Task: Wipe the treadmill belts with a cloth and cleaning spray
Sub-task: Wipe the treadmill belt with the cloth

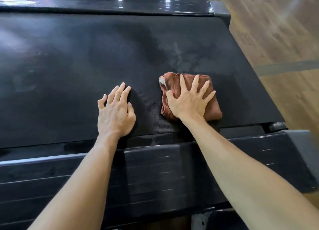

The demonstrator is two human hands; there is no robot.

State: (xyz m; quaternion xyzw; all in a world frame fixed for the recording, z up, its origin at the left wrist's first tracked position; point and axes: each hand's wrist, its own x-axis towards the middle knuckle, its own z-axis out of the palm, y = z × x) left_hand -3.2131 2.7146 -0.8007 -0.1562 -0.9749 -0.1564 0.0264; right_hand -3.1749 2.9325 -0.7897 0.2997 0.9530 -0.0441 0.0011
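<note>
The black treadmill belt [77, 71] fills most of the view, with pale wet streaks [179, 57] toward its right side. A folded reddish-brown cloth [213, 107] lies on the belt near its front right edge. My right hand [188, 100] presses flat on the cloth with fingers spread. My left hand [115, 112] rests palm down on the bare belt, a little left of the cloth, fingers straight. No spray bottle is in view.
A glossy black side rail [155, 174] runs along the near edge under my forearms, and another rail [103, 2] borders the far edge. Wooden floor [276, 31] lies to the right, beyond the belt's rear end and roller [276, 126].
</note>
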